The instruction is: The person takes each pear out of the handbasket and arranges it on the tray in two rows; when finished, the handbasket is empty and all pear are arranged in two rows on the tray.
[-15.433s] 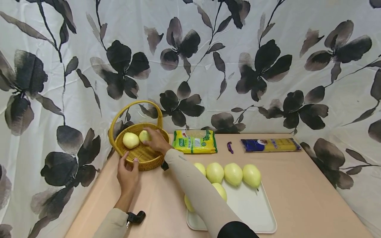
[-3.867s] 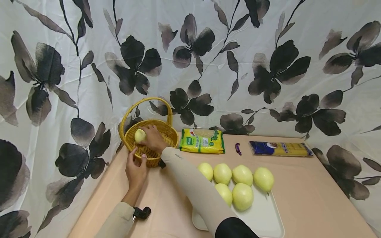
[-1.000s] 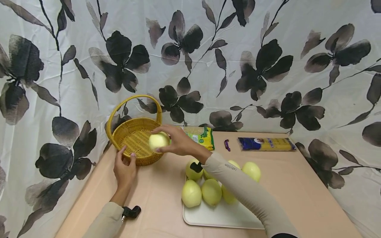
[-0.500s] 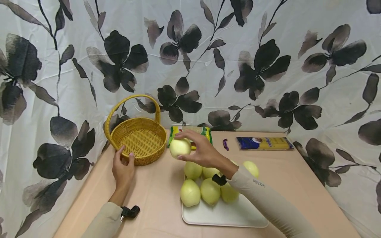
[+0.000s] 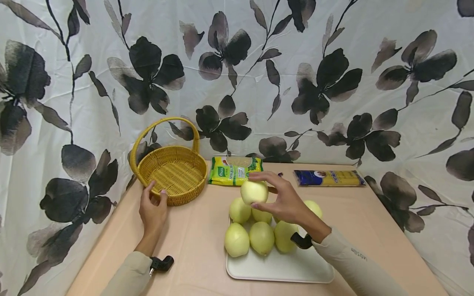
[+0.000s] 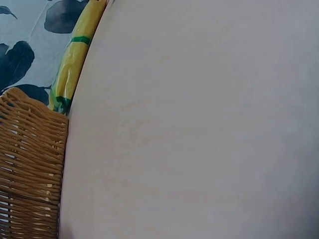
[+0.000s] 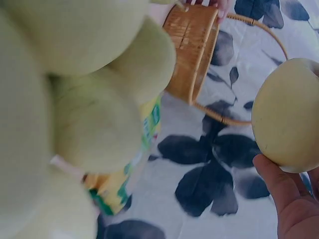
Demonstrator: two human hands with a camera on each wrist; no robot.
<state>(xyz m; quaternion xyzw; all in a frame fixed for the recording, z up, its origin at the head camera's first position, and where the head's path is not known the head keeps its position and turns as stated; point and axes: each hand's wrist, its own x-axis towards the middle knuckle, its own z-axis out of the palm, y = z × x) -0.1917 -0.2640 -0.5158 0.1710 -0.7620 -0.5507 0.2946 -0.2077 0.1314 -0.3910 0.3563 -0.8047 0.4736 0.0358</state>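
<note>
My right hand (image 5: 284,202) holds a pale yellow-green pear (image 5: 254,192) between thumb and fingers, above the back of the white tray (image 5: 281,273). In the right wrist view the same pear (image 7: 286,117) sits at the fingertips. Several more pears (image 5: 261,239) stand close together on the tray; my right hand and forearm hide part of them. On the left, my left hand (image 5: 153,211) grips the near rim of a yellow wicker basket (image 5: 187,196) with an arched handle, its woven bottom bare. The left wrist view shows only the basket's side (image 6: 30,169), not the hand.
Behind the tray lie a yellow-green packet (image 5: 226,172) and, farther right, a blue and yellow pasta packet (image 5: 329,178). A small purple-wrapped sweet (image 5: 280,175) is mostly hidden behind my right hand. A floral curtain (image 5: 274,82) hangs behind the table.
Two pears were in the basket at first, later one. My right hand has lifted that last one out and carried it right, over the tray. My left hand stays at the basket.
</note>
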